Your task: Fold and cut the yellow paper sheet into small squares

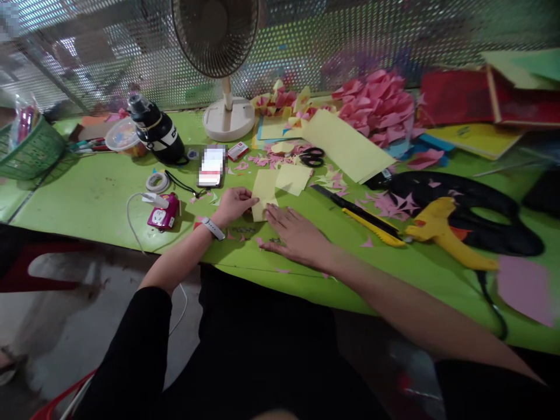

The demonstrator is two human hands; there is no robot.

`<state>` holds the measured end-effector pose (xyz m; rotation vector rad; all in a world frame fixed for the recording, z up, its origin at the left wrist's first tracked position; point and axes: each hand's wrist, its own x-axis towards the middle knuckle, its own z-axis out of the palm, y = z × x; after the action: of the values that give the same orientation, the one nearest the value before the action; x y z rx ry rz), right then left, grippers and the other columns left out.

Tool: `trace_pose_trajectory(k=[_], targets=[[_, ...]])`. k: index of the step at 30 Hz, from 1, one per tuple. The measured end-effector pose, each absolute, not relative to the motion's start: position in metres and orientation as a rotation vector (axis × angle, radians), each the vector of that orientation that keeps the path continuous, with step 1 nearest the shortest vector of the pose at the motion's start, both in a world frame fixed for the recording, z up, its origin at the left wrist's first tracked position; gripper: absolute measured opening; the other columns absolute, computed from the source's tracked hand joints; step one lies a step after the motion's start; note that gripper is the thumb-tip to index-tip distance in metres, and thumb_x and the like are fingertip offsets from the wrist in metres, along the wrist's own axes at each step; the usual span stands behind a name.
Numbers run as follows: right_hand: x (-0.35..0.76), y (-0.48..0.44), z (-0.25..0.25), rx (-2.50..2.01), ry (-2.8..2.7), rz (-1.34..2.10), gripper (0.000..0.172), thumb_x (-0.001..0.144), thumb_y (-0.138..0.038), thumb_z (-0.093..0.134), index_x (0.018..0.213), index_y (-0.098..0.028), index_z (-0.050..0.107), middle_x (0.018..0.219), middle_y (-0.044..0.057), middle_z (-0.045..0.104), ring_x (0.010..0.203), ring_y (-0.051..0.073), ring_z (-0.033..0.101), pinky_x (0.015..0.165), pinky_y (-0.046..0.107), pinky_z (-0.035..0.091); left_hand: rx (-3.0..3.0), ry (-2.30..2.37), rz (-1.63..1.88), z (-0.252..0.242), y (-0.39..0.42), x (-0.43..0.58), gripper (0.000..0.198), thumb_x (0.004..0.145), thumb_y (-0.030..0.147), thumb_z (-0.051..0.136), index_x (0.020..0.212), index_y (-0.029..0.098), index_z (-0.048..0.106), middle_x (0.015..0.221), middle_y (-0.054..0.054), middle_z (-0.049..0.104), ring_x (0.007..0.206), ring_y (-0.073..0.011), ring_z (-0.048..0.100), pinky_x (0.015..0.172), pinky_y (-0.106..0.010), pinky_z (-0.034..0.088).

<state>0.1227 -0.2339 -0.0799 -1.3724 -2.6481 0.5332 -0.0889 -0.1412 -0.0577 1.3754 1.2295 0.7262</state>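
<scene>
A folded pale yellow paper strip [263,189] lies on the green table in front of me. My left hand [236,205], with a white band on its wrist, is closed at the strip's left edge, thumb on the paper. Flat on the table, my right hand [300,233] has its fingers stretched out, fingertips at the strip's lower right edge. Another yellow paper piece [294,178] lies just right of the strip. Beyond it are black-handled scissors [312,157] and a larger yellow sheet [347,146]. A yellow-and-black box cutter [359,216] rests right of my right hand.
A yellow glue gun [452,233] lies at right by a black flat object [464,204]. Pink paper shapes [376,108] are heaped behind. A fan [228,119], black bottle [157,131], phone [212,166], tape roll [158,182] and magenta power adapter [163,213] stand or lie leftward.
</scene>
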Motion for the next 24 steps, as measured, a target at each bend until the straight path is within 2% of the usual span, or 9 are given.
trace_pose_trajectory(k=[4,6,7,10,12,14,17,21,24], targets=[[0.123,-0.237,-0.083,-1.352,-2.68,0.479,0.1,0.102,-0.079,0.027,0.174,-0.013,0.008,0.178,0.016,0.016,0.164,0.036,0.016,0.134,0.062,0.014,1.436,1.235,0.718,-0.059,-0.139,-0.091,0.028,0.079,0.029,0.091,0.074,0.014,0.068,0.07,-0.003,0.072,0.059,-0.0107,0.063,0.059,-0.025,0.054],[0.123,-0.238,-0.085,-1.356,-2.69,0.463,0.1,0.102,-0.078,0.028,0.174,-0.014,0.003,0.178,0.015,0.014,0.164,0.036,0.014,0.134,0.061,0.012,1.544,1.313,0.726,-0.055,-0.137,-0.094,0.022,0.081,0.026,0.089,0.082,0.014,0.071,0.075,-0.005,0.074,0.064,-0.0131,0.066,0.064,-0.028,0.057],[0.123,-0.238,-0.086,-1.361,-2.693,0.46,0.1,0.102,-0.078,0.028,0.174,-0.014,0.001,0.178,0.014,0.013,0.164,0.036,0.013,0.134,0.061,0.011,1.623,1.365,0.736,-0.052,-0.137,-0.096,0.021,0.081,0.024,0.088,0.092,0.013,0.074,0.081,-0.007,0.076,0.069,-0.0155,0.069,0.069,-0.03,0.058],[0.123,-0.238,-0.091,-1.345,-2.687,0.455,0.098,0.102,-0.077,0.028,0.173,-0.019,-0.007,0.178,0.011,0.01,0.164,0.035,0.013,0.134,0.061,0.011,1.964,1.447,0.76,-0.038,-0.143,-0.102,0.051,0.087,0.023,0.084,0.134,0.015,0.068,0.115,-0.015,0.078,0.103,-0.0266,0.075,0.091,-0.041,0.059],[0.123,-0.238,-0.093,-1.33,-2.67,0.445,0.096,0.102,-0.076,0.028,0.173,-0.021,-0.01,0.178,0.01,0.008,0.164,0.036,0.014,0.133,0.062,0.012,2.265,1.323,0.686,-0.033,-0.156,-0.105,0.056,0.097,0.031,0.074,0.149,0.017,0.059,0.145,-0.018,0.068,0.135,-0.0316,0.064,0.113,-0.049,0.05],[0.123,-0.238,-0.093,-1.329,-2.664,0.438,0.097,0.103,-0.075,0.029,0.173,-0.019,-0.009,0.178,0.012,0.009,0.164,0.037,0.014,0.133,0.064,0.011,2.529,1.074,0.496,-0.034,-0.176,-0.106,0.054,0.106,0.043,0.061,0.153,0.018,0.056,0.162,-0.017,0.054,0.155,-0.0315,0.046,0.13,-0.053,0.031],[0.122,-0.239,-0.089,-1.333,-2.686,0.437,0.099,0.102,-0.075,0.031,0.174,-0.013,0.001,0.177,0.017,0.013,0.164,0.039,0.015,0.132,0.066,0.009,2.725,0.857,0.295,-0.048,-0.206,-0.106,0.078,0.105,0.066,0.051,0.164,0.016,0.042,0.169,-0.019,0.043,0.162,-0.0306,0.035,0.136,-0.051,0.014],[0.121,-0.24,-0.081,-1.361,-2.707,0.442,0.101,0.102,-0.077,0.029,0.173,-0.007,0.014,0.176,0.02,0.013,0.164,0.038,0.015,0.132,0.064,0.007,2.786,0.905,0.209,-0.064,-0.221,-0.109,0.098,0.102,0.08,0.038,0.168,0.007,0.031,0.171,-0.024,0.036,0.163,-0.0317,0.032,0.136,-0.048,0.01],[0.122,-0.24,-0.08,-1.362,-2.697,0.436,0.099,0.102,-0.077,0.026,0.173,-0.01,0.011,0.177,0.018,0.013,0.164,0.036,0.014,0.132,0.064,0.008,2.8,0.876,0.168,-0.067,-0.219,-0.112,0.107,0.098,0.086,0.035,0.17,0.007,0.026,0.172,-0.025,0.032,0.165,-0.032,0.026,0.136,-0.047,0.006]])
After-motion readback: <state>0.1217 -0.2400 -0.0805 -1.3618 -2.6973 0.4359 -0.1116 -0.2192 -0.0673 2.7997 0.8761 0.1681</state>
